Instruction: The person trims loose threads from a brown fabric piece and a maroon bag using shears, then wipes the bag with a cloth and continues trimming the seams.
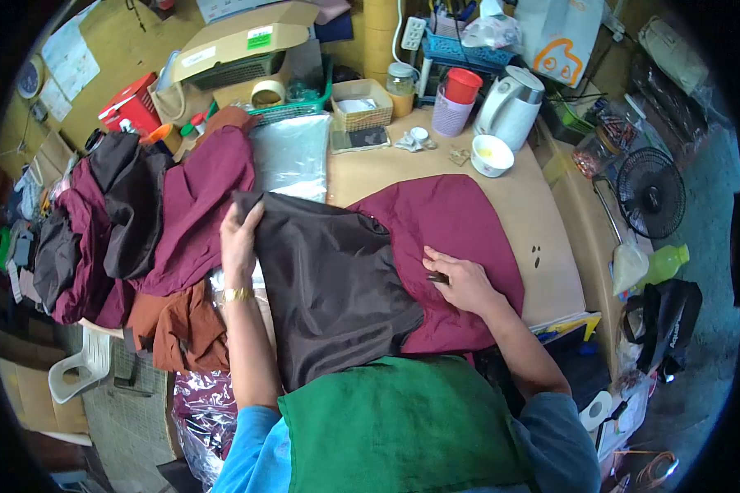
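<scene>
A garment of black and maroon fabric lies spread on the table in front of me. My left hand (241, 240) pinches the upper left corner of its black part (329, 279), thumb and fingers closed on the cloth. On the maroon part (460, 214) rests my right hand (462, 282). A small dark tool (438, 278) sticks out from under its curled fingers; its kind is not clear. The lower edge of the garment runs up to the green cloth (403, 427) over my front.
To the left is a heap of maroon and black garments (193, 197), with a rust-brown cloth (185, 324) below. A clear plastic packet (292, 152), a basket (362, 105), a white bowl (492, 156) and a kettle (510, 107) stand behind. A black fan (651, 193) is at right.
</scene>
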